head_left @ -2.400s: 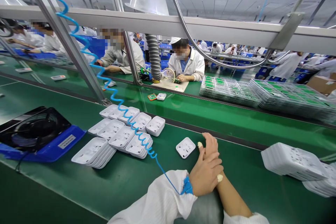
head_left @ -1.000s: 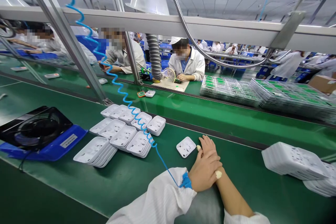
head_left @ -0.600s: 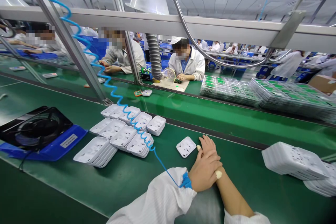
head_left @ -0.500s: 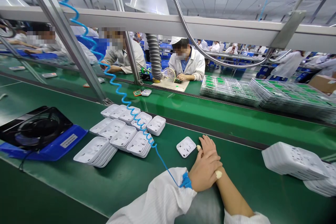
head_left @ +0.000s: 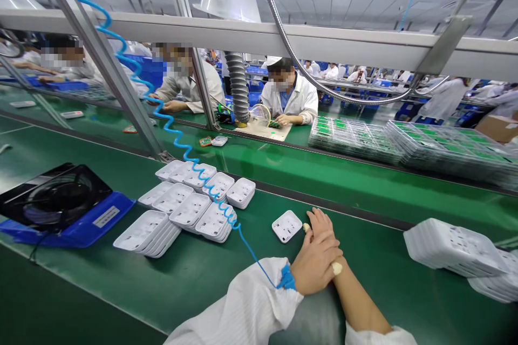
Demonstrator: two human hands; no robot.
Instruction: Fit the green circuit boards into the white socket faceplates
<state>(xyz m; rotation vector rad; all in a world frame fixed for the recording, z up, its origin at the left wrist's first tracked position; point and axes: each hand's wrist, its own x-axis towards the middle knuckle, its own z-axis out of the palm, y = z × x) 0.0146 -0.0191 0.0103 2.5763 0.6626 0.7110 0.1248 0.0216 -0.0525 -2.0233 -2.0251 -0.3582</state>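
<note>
My left hand, with a blue wrist strap at the cuff, lies across the back of my right hand and wrist. Its fingers rest flat there, holding no object. Beneath it, my right hand is laid on the green table with fingers stretched out, partly covered. Pale finger cots show on some fingertips. Just left of my right fingertips, without contact, is a single white plastic housing, its open side up. A coiled blue cord runs from the strap to the upper left.
Stacked white housings stand at the left, more stacks at the right. A black fan sits on a blue bin. Beyond the green conveyor, people work beside trays of circuit boards. A metal rail crosses above.
Small parts on the far conveyor have shifted left. The coiled cord has swung slightly left. Both of my hands and the single housing stay where they were.
</note>
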